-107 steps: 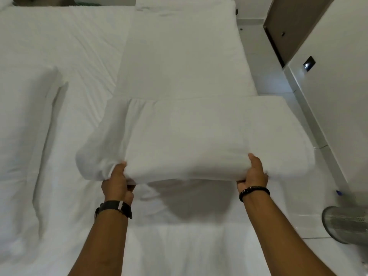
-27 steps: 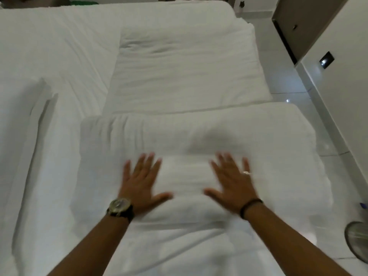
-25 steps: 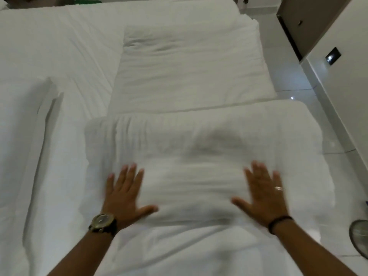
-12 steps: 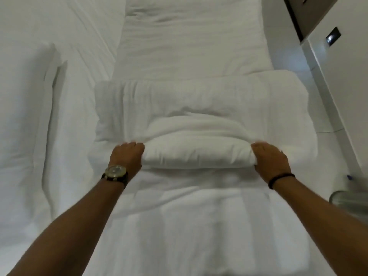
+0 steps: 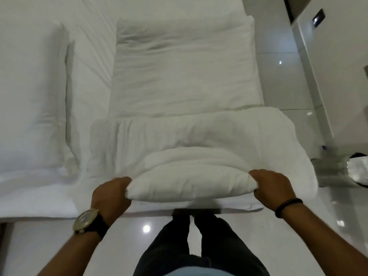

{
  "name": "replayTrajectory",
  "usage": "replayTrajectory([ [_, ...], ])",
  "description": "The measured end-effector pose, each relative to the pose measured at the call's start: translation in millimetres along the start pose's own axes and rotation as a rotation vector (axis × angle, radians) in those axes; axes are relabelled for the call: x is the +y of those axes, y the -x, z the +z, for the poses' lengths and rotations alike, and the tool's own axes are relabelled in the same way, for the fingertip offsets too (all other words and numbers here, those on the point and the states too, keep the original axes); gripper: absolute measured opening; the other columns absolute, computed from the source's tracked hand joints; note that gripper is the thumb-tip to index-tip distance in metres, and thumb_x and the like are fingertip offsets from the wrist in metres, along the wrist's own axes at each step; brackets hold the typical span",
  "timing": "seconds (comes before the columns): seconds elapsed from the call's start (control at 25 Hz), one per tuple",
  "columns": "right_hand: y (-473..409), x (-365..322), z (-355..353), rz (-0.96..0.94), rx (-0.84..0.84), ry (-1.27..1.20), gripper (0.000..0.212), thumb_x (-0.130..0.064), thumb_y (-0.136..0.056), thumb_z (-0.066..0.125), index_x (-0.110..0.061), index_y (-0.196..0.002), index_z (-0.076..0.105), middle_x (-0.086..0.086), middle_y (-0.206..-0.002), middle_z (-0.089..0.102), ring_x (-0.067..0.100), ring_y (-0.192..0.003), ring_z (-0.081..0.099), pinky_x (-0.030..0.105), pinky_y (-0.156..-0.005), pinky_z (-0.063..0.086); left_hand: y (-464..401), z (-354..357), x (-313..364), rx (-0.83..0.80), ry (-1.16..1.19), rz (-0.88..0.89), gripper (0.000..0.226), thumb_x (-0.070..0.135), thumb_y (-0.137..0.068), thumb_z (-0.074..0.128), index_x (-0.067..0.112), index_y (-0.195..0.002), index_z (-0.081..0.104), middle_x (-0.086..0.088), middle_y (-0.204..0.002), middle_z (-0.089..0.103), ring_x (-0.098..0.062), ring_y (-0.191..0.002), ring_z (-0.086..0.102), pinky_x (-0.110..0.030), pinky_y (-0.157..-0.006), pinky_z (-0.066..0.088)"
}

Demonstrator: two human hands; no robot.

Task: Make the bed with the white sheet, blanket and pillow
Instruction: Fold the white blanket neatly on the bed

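Note:
A thick folded white blanket (image 5: 199, 136) lies across the foot end of the bed, its right end hanging past the mattress edge. Its near fold is bunched into a padded roll (image 5: 189, 186). My left hand (image 5: 111, 194) grips the roll's left end and my right hand (image 5: 272, 186) grips its right end. A flatter white folded layer (image 5: 185, 66) stretches away along the bed beyond the blanket. The white sheet (image 5: 93, 46) covers the mattress. A white pillow (image 5: 29, 86) lies on the left.
Glossy white floor tiles (image 5: 278, 80) run along the bed's right side and under my legs (image 5: 189, 246). A white wall with a dark switch plate (image 5: 318, 17) stands at the right. A shiny metal object (image 5: 356, 172) sits on the floor at the right edge.
My hands went from pressing flat on the blanket to gripping the ends of its near fold. The view has pulled back, so the bed's foot edge and my legs now show.

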State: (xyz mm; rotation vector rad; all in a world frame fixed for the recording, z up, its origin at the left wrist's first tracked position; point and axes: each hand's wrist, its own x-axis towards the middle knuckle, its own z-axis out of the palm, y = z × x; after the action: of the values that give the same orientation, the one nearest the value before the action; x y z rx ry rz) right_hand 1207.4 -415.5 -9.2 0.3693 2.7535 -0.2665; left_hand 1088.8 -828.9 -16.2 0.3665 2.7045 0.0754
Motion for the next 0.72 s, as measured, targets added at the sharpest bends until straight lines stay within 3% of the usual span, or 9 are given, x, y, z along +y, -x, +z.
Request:
replayTrajectory([
  [0.12,7,-8,-86,-0.036,-0.076,0.055,0.017,-0.009,-0.068,0.066,-0.025,-0.067,0.063,0.000,-0.069,0.069,0.027,-0.065,0.064,0.031,-0.053,0.042,17,-81,-3,0.268,0.039,0.093,0.027,0.024,-0.055,0.060,0.023,-0.077,0.076,-0.004,-0.066,0.074,-0.037,-0.055,0.070,-0.033,-0.049,0.049],
  [0.24,-16,-11,-186,-0.138,-0.073,0.083,0.017,-0.019,-0.072,0.066,-0.035,-0.068,0.065,-0.003,-0.083,0.073,0.025,-0.083,0.066,0.030,-0.065,0.043,5,-176,-7,0.377,0.018,0.202,0.035,0.046,-0.056,0.053,0.025,-0.076,0.074,-0.002,-0.066,0.074,-0.035,-0.058,0.072,-0.032,-0.049,0.048],
  [0.36,-97,-20,-256,-0.169,-0.049,0.144,0.009,-0.034,-0.074,0.054,-0.038,-0.071,0.062,0.001,-0.099,0.072,0.028,-0.097,0.064,0.032,-0.073,0.045,-77,-246,3,0.491,-0.027,0.270,0.042,0.052,-0.058,0.045,0.020,-0.071,0.071,-0.007,-0.066,0.073,-0.038,-0.064,0.071,-0.035,-0.055,0.048],
  [0.44,-186,-21,-277,-0.103,0.026,0.191,0.010,-0.032,-0.083,0.056,-0.033,-0.084,0.066,0.007,-0.106,0.069,0.031,-0.101,0.061,0.034,-0.077,0.044,-168,-280,19,0.544,-0.129,0.255,0.040,0.046,-0.066,0.045,0.019,-0.078,0.073,-0.011,-0.077,0.075,-0.039,-0.078,0.070,-0.039,-0.067,0.049],
  [0.52,-269,-18,-272,0.037,0.147,0.181,0.027,-0.031,-0.088,0.052,-0.026,-0.112,0.064,0.010,-0.119,0.063,0.035,-0.111,0.055,0.047,-0.094,0.043,-251,-295,32,0.420,-0.223,0.092,0.035,0.037,-0.082,0.053,0.025,-0.109,0.071,-0.012,-0.115,0.072,-0.040,-0.107,0.062,-0.045,-0.089,0.049],
  [0.6,-324,-16,-236,0.150,0.214,0.065,0.048,-0.040,-0.092,0.048,-0.028,-0.139,0.045,0.013,-0.141,0.047,0.038,-0.128,0.042,0.058,-0.104,0.034,-314,-263,39,0.187,-0.180,-0.040,0.055,0.044,-0.091,0.055,0.029,-0.144,0.048,-0.009,-0.150,0.049,-0.038,-0.134,0.045,-0.051,-0.107,0.040],
  [0.72,-342,-22,-145,0.101,0.144,-0.018,0.075,-0.063,-0.091,0.042,-0.031,-0.153,0.017,0.007,-0.162,0.015,0.031,-0.147,0.014,0.056,-0.113,0.019,-346,-166,41,-0.054,-0.235,0.009,0.084,0.069,-0.086,0.050,0.032,-0.156,0.022,-0.003,-0.167,0.016,-0.032,-0.152,0.016,-0.059,-0.119,0.019],
])
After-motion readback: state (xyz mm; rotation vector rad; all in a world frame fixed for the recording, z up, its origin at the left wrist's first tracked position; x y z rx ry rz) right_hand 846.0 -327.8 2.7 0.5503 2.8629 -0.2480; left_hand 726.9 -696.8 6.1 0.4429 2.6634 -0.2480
